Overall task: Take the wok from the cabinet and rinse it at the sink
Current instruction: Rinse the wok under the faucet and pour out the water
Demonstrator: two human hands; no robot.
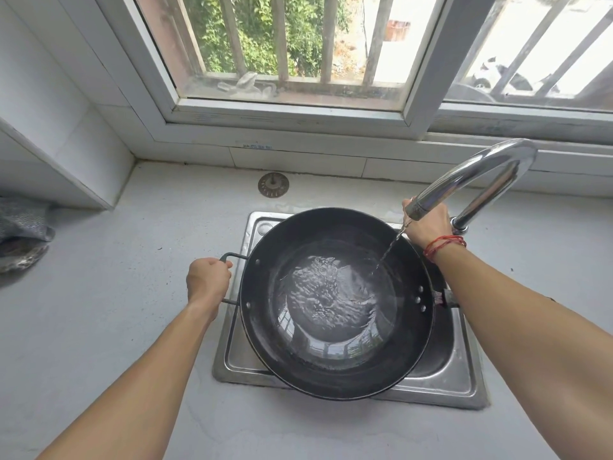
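The wok (298,234) sits over the sink (457,376), kept level by the left hand (208,282), fingers curled round the loop handle (236,256) at the wok's nine o'clock, while the right hand (426,227), at two o'clock, grips the faucet spout (481,167), seemingly to aim the stream (388,255) inside.

Both arms bare, stretched fwd from the lower corners. L hand (207,282) is a fist, knuckles up, fingers curled round the wok handle (234,257), forearm angled in toward centre. R hand (426,227) reaches further fwd & higher, fingers wrapped round the tap (464,180) near its outlet, back of hand to cam. R wrist wears a red string (444,245).
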